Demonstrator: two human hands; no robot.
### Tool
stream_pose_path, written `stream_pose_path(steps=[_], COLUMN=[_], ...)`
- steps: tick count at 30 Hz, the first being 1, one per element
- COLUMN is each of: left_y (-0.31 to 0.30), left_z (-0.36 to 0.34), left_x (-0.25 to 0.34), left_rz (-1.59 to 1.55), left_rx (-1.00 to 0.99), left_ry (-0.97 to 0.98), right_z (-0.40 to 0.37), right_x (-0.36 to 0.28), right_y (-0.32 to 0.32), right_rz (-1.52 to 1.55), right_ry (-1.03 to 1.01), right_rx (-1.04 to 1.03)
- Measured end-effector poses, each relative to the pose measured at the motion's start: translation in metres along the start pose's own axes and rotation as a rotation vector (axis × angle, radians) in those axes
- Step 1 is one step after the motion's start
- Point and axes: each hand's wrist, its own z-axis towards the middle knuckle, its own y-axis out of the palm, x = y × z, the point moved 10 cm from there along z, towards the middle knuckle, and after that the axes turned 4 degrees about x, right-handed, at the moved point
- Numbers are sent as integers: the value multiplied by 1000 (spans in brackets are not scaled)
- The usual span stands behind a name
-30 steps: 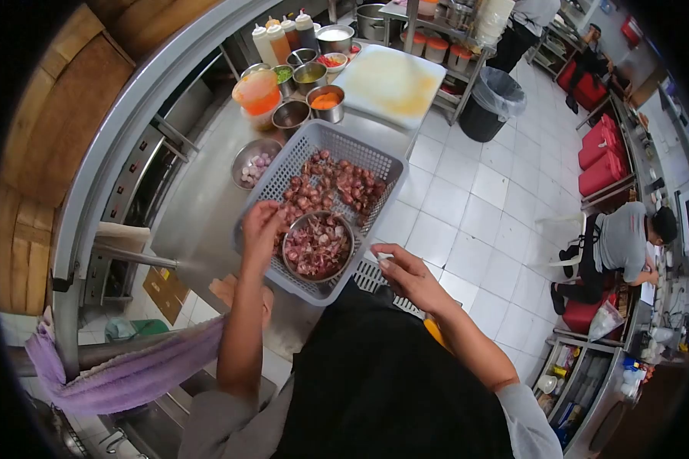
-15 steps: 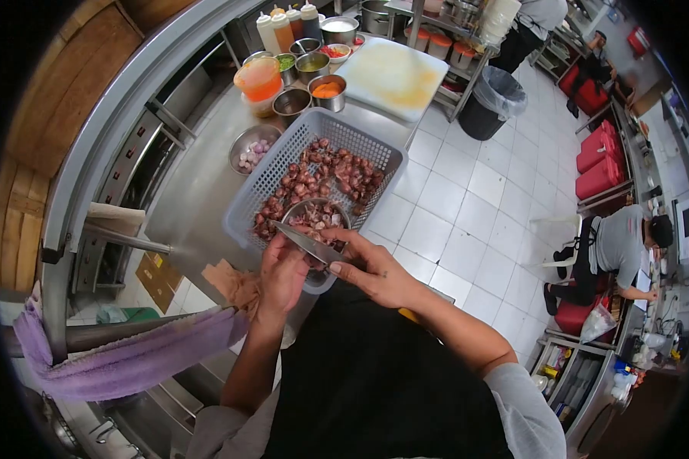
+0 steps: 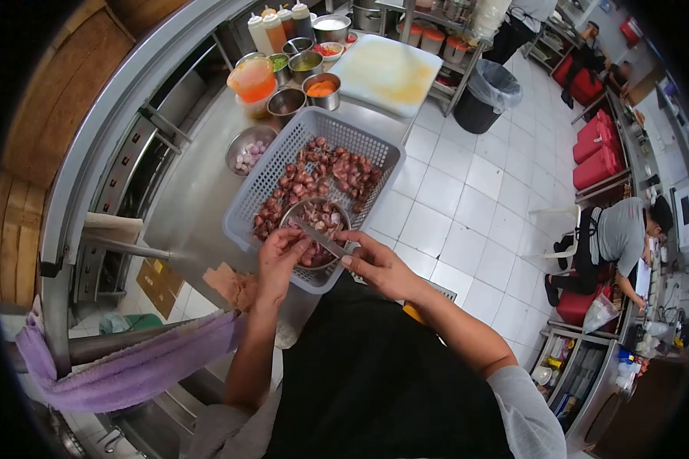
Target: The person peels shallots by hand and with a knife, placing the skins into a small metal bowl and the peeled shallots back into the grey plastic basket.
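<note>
Steel knife [image 3: 318, 236], 1, tight in right hand [image 3: 379, 268]; left hand [image 3: 279, 258], grip unclear; 1 bowl [image 3: 314, 200] below.

No text, label, brand, number or sign can be read. On the cardboard [image 3: 158, 288], between eight and nine o'clock, a small yellow mark is seen, but no wording can be made out. The bright packets [image 3: 561, 353] at four o'clock are shown too small to be read, as is the sheet of paper [image 3: 644, 277] just past three o'clock, on which no writing can be deciphered.
</note>
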Motion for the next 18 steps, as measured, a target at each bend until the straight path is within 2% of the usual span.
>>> stream_pose_path(steps=[1,5,7,18], left_y=[7,34,41,45], left_z=[-3,-20,-27,-29], left_x=[7,25,29,29], left_rz=[-179,-370,-567,-626], left_rx=[-41,-124,-136,-136], left_ry=[15,22,25,48], right_z=[-1,-4,-4,-15], right_x=[-3,-20,-29,-49], right_y=[3,11,13,15], right_rz=[1,34,-54,-117], right_ry=[-20,-131,-236,-264], right_rx=[-20,-26,-11,25])
